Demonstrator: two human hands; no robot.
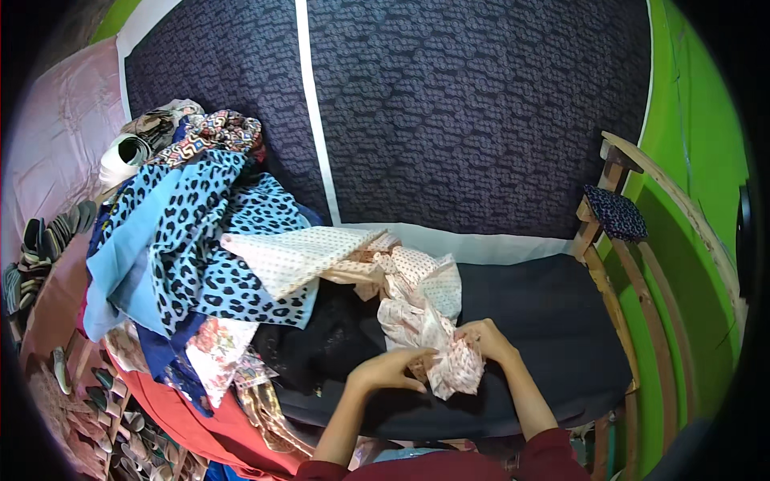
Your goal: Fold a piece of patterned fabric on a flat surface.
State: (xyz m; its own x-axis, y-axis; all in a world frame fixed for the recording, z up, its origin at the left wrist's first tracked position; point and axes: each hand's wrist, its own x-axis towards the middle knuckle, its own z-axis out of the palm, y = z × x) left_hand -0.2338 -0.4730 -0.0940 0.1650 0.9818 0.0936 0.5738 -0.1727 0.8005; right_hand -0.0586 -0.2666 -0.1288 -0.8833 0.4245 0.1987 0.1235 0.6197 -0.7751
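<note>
A cream cloth with small reddish dots (425,280) lies bunched in front of me, its far end stretching left over a pile. My right hand (489,341) is closed on the crumpled near end of this cloth. Beside the same end, my left hand (393,371) is open, thumb and fingers apart, with its fingertips against the fabric. Underneath is a black padded surface (545,321). Close to my left hand lies a black lacy cloth (313,341).
A heap of fabrics, with blue leopard-print cloth (200,232) uppermost, rises at the left. Shoes (132,441) fill a rack at the lower left. A wooden frame (634,256) borders the right side by a green wall (690,144). Dark patterned panels (481,112) stand behind.
</note>
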